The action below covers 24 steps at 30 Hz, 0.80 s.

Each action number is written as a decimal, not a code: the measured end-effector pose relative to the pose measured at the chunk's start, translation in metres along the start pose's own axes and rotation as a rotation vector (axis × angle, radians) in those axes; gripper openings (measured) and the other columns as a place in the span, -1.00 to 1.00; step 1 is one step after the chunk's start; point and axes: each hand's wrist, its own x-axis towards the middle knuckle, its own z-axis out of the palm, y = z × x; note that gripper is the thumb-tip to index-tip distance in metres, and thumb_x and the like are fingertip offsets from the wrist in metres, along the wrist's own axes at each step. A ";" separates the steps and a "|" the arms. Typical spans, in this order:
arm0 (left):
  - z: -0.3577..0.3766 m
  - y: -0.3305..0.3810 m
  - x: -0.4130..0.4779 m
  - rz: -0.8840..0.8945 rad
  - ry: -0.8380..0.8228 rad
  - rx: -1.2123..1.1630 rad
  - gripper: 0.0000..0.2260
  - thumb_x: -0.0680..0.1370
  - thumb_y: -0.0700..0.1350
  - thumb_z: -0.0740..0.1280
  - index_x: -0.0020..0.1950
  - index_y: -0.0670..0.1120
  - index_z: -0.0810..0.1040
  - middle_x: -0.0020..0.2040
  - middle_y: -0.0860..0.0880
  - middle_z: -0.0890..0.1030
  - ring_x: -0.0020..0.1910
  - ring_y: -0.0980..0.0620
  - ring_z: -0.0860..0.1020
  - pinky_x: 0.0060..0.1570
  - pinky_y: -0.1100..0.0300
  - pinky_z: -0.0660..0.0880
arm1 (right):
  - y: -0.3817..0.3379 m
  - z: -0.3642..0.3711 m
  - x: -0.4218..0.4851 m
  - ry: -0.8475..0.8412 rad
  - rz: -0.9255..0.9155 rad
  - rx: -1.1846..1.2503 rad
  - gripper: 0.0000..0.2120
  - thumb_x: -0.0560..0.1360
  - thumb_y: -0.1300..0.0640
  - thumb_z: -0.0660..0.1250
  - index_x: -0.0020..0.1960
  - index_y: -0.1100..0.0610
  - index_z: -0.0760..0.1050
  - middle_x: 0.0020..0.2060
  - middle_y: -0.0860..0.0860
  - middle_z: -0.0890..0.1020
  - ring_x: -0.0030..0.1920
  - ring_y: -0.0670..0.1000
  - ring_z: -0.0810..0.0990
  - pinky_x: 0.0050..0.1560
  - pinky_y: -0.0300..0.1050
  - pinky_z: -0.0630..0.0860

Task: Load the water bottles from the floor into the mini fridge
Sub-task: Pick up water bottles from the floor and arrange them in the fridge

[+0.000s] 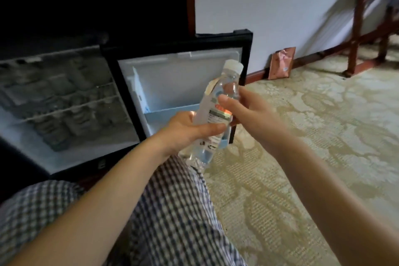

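A clear water bottle [218,101] with a white cap and a white label is tilted in the air, cap up and to the right, in front of the open fridge door. My left hand [185,129] grips its lower half. Higher up, my right hand [244,106] holds its upper part, thumb across the front. The mini fridge [64,101] stands open at the left; several bottles lie in rows on its shelves. Its door [172,75] is swung open, showing a white liner and a pale blue door shelf [170,114].
Patterned beige carpet [302,136] covers the floor to the right. A brown paper bag [280,63] leans on the white wall. A wooden luggage rack [371,28] stands at the far right. My knees in checked fabric [172,211] fill the lower middle.
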 end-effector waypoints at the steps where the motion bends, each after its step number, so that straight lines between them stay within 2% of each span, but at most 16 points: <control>1: -0.012 0.001 -0.001 0.000 0.016 0.004 -0.58 0.22 0.18 0.42 -0.03 -0.02 0.64 -0.10 -0.02 0.70 -0.08 0.01 0.65 -0.01 0.14 0.53 | -0.006 0.009 0.007 0.007 -0.022 -0.020 -0.52 0.37 -0.25 0.33 0.14 0.04 0.51 -0.02 0.24 0.62 -0.03 0.22 0.62 -0.09 0.11 0.61; 4: -0.047 0.000 -0.011 0.011 0.098 -0.064 -0.63 0.24 0.15 0.42 -0.05 -0.02 0.61 -0.11 -0.04 0.69 -0.10 0.00 0.66 -0.01 0.11 0.57 | -0.030 0.040 0.031 -0.003 -0.118 0.007 -0.48 0.37 -0.19 0.38 0.10 0.21 0.49 0.00 0.42 0.51 -0.06 0.33 0.56 -0.14 0.22 0.53; 7: -0.082 -0.010 -0.020 0.043 0.178 -0.135 -0.51 0.17 0.17 0.41 0.01 -0.04 0.61 -0.09 -0.04 0.69 -0.09 0.01 0.67 -0.04 0.14 0.60 | -0.049 0.076 0.048 -0.030 -0.178 -0.017 -0.33 0.26 -0.30 0.33 0.07 0.25 0.47 -0.14 0.37 0.52 -0.21 0.20 0.53 -0.15 0.22 0.51; 8: -0.092 -0.014 -0.024 0.047 0.197 -0.148 -0.53 0.18 0.16 0.41 0.00 -0.03 0.61 -0.12 -0.01 0.69 -0.12 0.05 0.66 -0.08 0.17 0.60 | -0.053 0.087 0.052 -0.043 -0.194 -0.019 -0.36 0.28 -0.29 0.33 0.06 0.24 0.47 -0.18 0.33 0.52 -0.23 0.21 0.52 -0.14 0.21 0.51; 10: -0.115 -0.023 -0.029 0.060 0.243 -0.148 -0.72 0.26 0.10 0.42 -0.10 0.02 0.59 -0.23 0.06 0.68 -0.22 0.11 0.65 -0.20 0.22 0.55 | -0.057 0.109 0.062 -0.080 -0.201 -0.010 -0.51 0.38 -0.18 0.37 0.04 0.23 0.47 -0.14 0.29 0.56 -0.14 0.24 0.58 -0.09 0.23 0.56; 12: -0.137 -0.034 -0.034 0.054 0.307 -0.140 -0.90 0.40 0.00 0.42 -0.18 0.03 0.54 -0.28 0.08 0.65 -0.28 0.14 0.62 -0.28 0.26 0.49 | -0.059 0.134 0.070 -0.121 -0.175 0.031 -0.68 0.45 -0.04 0.37 0.05 0.19 0.48 -0.12 0.19 0.60 -0.10 0.14 0.63 -0.05 0.17 0.60; 13: -0.147 -0.042 -0.035 0.055 0.330 -0.128 -0.91 0.43 -0.03 0.41 -0.18 0.04 0.51 -0.27 0.09 0.63 -0.28 0.15 0.61 -0.29 0.28 0.48 | -0.059 0.145 0.074 -0.138 -0.165 0.055 -0.74 0.46 0.01 0.37 0.04 0.15 0.48 -0.11 0.13 0.61 -0.08 0.09 0.64 -0.03 0.13 0.61; 16: -0.176 -0.059 -0.039 0.047 0.377 -0.106 -0.89 0.43 -0.01 0.42 -0.12 0.06 0.52 -0.18 0.09 0.63 -0.17 0.12 0.62 -0.20 0.26 0.49 | -0.059 0.179 0.088 -0.175 -0.162 0.104 -0.90 0.47 0.07 0.36 -0.03 0.02 0.49 -0.13 0.04 0.63 -0.11 -0.02 0.66 -0.04 0.00 0.63; 18: -0.194 -0.069 -0.038 0.028 0.402 -0.085 -0.84 0.43 0.02 0.42 -0.03 0.05 0.55 -0.12 0.07 0.64 -0.11 0.10 0.63 -0.15 0.22 0.51 | -0.056 0.198 0.100 -0.181 -0.154 0.146 -0.91 0.48 0.10 0.36 -0.03 0.01 0.49 -0.24 -0.10 0.65 -0.19 -0.14 0.66 -0.13 -0.14 0.64; 20: -0.214 -0.076 -0.036 0.009 0.418 -0.051 -0.80 0.43 0.06 0.41 0.01 0.06 0.57 -0.11 0.09 0.65 -0.11 0.13 0.63 -0.13 0.23 0.50 | -0.054 0.218 0.113 -0.179 -0.143 0.175 -0.88 0.48 0.10 0.36 0.01 0.04 0.50 -0.31 -0.18 0.66 -0.21 -0.17 0.66 -0.20 -0.24 0.62; 22: -0.233 -0.085 -0.032 -0.026 0.431 -0.030 -0.77 0.43 0.11 0.40 0.04 0.08 0.56 -0.12 0.16 0.61 -0.15 0.23 0.58 -0.19 0.30 0.45 | -0.052 0.238 0.128 -0.175 -0.130 0.180 -0.86 0.47 0.08 0.37 0.02 0.01 0.51 -0.25 -0.14 0.67 -0.17 -0.13 0.67 -0.15 -0.19 0.63; 24: -0.249 -0.096 -0.025 -0.066 0.460 -0.007 -0.63 0.41 0.18 0.38 0.15 0.06 0.53 -0.03 0.16 0.59 -0.03 0.19 0.56 -0.13 0.28 0.45 | -0.050 0.257 0.143 -0.177 -0.129 0.171 -0.86 0.46 0.05 0.38 0.01 -0.06 0.50 -0.21 -0.12 0.68 -0.15 -0.13 0.68 -0.07 -0.12 0.62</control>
